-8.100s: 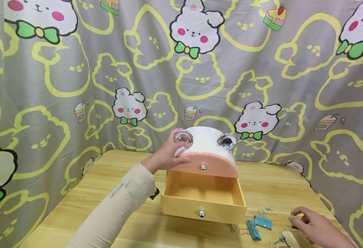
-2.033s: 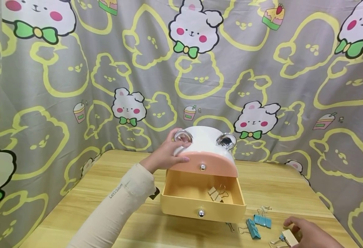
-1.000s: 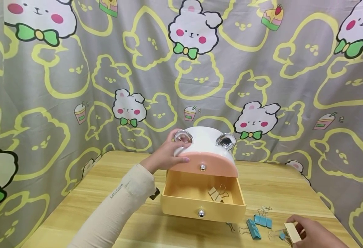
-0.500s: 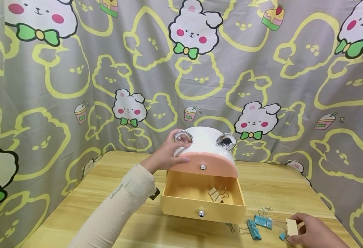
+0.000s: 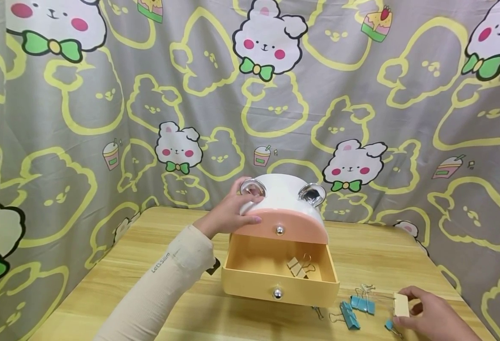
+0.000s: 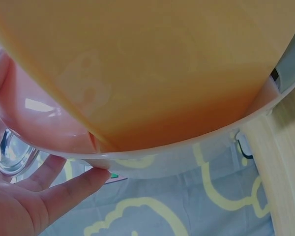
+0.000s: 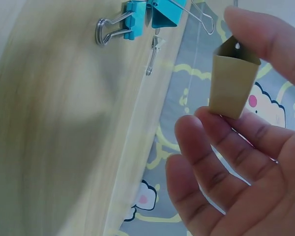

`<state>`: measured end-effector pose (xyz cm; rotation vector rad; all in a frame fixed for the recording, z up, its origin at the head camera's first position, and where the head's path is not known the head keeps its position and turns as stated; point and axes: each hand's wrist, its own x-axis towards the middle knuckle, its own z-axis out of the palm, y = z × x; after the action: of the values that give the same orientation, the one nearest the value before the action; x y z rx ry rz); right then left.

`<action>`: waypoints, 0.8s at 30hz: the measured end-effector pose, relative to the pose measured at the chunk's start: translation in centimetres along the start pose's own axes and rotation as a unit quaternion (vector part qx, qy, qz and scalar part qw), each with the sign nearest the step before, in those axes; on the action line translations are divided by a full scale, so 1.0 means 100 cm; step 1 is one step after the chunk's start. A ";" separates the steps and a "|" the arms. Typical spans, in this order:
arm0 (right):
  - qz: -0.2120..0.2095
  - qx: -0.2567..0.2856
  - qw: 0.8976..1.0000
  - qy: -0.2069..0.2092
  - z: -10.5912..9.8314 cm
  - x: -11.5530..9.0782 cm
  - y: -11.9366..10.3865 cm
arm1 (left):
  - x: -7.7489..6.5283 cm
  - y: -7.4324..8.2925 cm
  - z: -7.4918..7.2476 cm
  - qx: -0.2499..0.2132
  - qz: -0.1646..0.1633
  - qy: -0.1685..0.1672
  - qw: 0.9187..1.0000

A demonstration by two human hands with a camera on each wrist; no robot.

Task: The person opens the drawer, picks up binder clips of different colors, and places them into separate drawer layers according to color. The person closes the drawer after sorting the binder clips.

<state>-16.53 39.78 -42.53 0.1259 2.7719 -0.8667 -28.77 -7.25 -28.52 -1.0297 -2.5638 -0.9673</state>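
My left hand grips the left side of a white mini drawer organizer, its fingers around one silver ear. The thumb lies against the pink upper drawer. The yellow lower drawer stands pulled out, with a cream binder clip inside at the right. In the right wrist view, my right hand pinches another cream binder clip between thumb and fingers. In the head view that clip is to the right of the blue binder clips.
Two larger blue binder clips lie right of the yellow drawer, with a small blue clip near my right hand. A small clip's wire handles show under the drawer's front. A patterned curtain hangs behind the wooden table.
A cream binder clip has come into the yellow drawer since the oldest frame. My right hand has taken hold of another cream clip and shifted it slightly. The left hand stays put.
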 end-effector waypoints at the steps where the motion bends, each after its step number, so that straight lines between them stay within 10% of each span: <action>1: -0.001 -0.002 1.000 0.004 0.000 -0.001 -0.001 | 0.000 0.000 0.000 0.001 0.000 -0.001 1.000; 24: -0.026 0.004 0.995 0.096 -0.005 -0.012 -0.027 | 0.001 -0.004 0.002 -0.004 0.009 0.007 1.000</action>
<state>-15.88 37.84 -40.31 0.1457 2.9624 -0.9226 -29.11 -7.30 -28.81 -1.0432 -2.5370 -0.9771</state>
